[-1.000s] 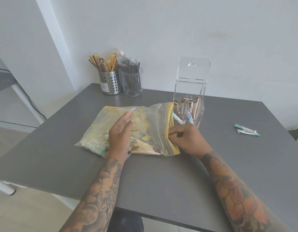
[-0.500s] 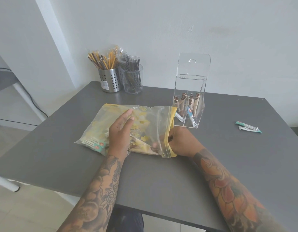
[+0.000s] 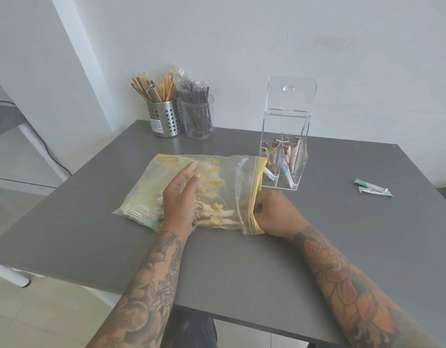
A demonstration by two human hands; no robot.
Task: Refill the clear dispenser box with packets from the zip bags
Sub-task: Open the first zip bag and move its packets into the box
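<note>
On the zip bag [image 3: 216,192] I see my left hand [image 3: 180,197] pressing flat, fingers straight; my right hand [image 3: 274,213] reaches into its mouth, fingers hidden, near the dispenser box [image 3: 283,159].

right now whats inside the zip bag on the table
The zip bag holds pale and brown stick packets plus white ones with teal ends. The right hand has its fingers inside the mouth. The left hand lying on top hides the middle, so no count.
</note>
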